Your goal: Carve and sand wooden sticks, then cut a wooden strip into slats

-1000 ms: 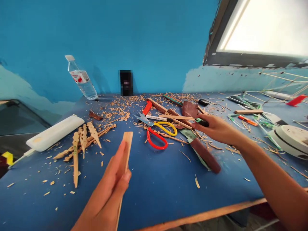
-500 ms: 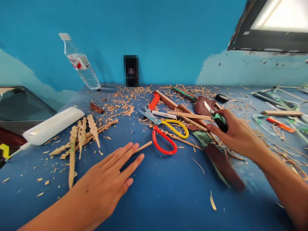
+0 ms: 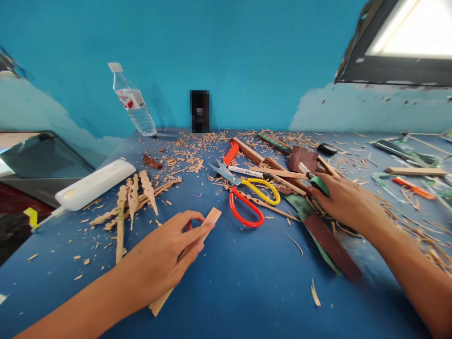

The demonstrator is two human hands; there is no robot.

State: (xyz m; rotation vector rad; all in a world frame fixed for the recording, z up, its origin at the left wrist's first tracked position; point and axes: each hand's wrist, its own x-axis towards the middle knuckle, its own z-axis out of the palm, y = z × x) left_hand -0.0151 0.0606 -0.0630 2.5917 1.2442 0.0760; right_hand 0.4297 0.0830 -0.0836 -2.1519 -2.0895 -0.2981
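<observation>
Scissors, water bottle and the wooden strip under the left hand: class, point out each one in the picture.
scissors (image 3: 252, 200), head view, where the red and yellow handles meet
water bottle (image 3: 136, 106), head view, on its label
wooden strip (image 3: 213, 216), head view, on its far end

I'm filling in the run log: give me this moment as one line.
left hand: holds flat wood strip | right hand: grips green-handled knife | scissors between them | blue table: shavings
</observation>
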